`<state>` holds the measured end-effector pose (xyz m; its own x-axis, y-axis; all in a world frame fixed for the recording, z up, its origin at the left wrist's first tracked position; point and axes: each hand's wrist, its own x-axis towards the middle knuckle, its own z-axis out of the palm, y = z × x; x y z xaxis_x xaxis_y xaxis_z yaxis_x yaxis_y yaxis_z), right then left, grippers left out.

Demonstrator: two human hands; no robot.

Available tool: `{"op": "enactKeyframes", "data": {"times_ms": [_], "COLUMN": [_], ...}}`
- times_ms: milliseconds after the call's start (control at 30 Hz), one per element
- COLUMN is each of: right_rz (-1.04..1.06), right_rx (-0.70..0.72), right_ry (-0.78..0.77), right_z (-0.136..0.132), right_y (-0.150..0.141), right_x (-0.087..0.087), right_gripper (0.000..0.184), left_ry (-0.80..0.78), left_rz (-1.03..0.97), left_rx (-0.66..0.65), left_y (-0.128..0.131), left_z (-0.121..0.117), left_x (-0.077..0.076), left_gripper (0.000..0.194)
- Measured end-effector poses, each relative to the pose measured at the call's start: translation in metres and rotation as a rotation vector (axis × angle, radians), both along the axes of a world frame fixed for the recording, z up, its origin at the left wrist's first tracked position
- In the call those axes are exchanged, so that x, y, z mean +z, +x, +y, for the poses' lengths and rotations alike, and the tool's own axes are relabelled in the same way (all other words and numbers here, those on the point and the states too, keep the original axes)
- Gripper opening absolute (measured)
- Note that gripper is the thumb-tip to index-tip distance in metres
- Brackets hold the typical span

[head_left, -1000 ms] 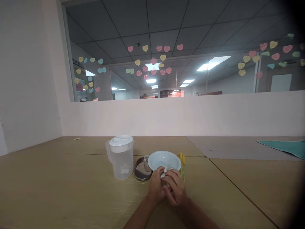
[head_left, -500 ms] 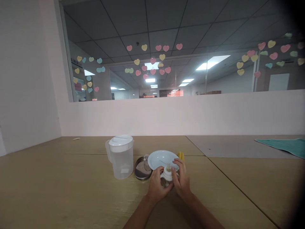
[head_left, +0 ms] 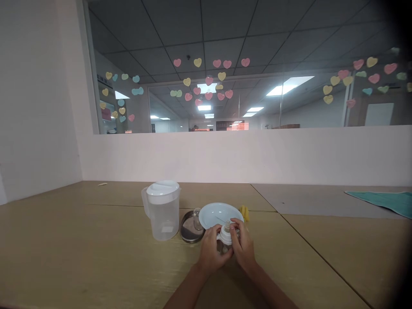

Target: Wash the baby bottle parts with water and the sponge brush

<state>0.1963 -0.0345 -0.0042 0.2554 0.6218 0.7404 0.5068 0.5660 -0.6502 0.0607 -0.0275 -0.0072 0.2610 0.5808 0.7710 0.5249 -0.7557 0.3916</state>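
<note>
Bottle: a baby bottle [head_left: 225, 237] with a white collar and a pale teat on top; its clear lower body is mostly hidden by the fingers.
Left hand: the left hand [head_left: 210, 252] is closed around the bottle's lower left side, grasping it.
Right hand: the right hand [head_left: 243, 247] is curled around the collar's right side, its fingers touching the bottle, so it is grasping too.
Handling: likely light and smooth, and possibly slippery. The body could be glass or plastic, I cannot tell which, so it may be fragile. The collar and body give the surest hold; the soft teat does not.
Position: the bottle sits between both palms, above the table near the plate's front rim. I cannot tell whether it touches the table.
Nearby: a pale blue plate [head_left: 217, 214] lies at 12 o'clock from the hands, a steel dish [head_left: 187, 229] with a small glass cup [head_left: 197, 220] on it at 11 o'clock, and a lidded plastic pitcher [head_left: 162, 212] at 10 o'clock.
Farther: a yellow object [head_left: 245, 213] lies at 1 o'clock, and a teal cloth [head_left: 380, 199] at 2 o'clock.
</note>
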Motion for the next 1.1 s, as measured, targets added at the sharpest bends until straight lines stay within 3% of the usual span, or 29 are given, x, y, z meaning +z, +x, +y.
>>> {"op": "enactKeyframes", "data": {"times_ms": [267,667,867,1100], "right_rz": [-0.067,-0.066,-0.070,-0.138], "right_rx": [-0.018,0.082,0.151,0.076], "right_ry": [0.082,0.057,0.143,0.177], "right_z": [-0.0006,-0.0015,0.0017,0.0012], "right_y": [0.0026,0.0039,0.0050,0.0056], "right_x": [0.0021,0.0024,-0.0039,-0.0018], "right_gripper": [0.032,0.033,0.031,0.026], "left_ry": [-0.033,0.004,-0.003,-0.034], "left_rz": [0.022,0.029,0.045,0.046], "left_rx": [-0.019,-0.023,-0.013,-0.025], "left_y": [0.0012,0.0011,0.0013,0.0017], "left_z": [-0.0044,-0.0040,-0.0036,-0.0054], "left_x": [0.0037,0.0049,0.0041,0.0059], "left_gripper": [0.053,0.052,0.054,0.053]}}
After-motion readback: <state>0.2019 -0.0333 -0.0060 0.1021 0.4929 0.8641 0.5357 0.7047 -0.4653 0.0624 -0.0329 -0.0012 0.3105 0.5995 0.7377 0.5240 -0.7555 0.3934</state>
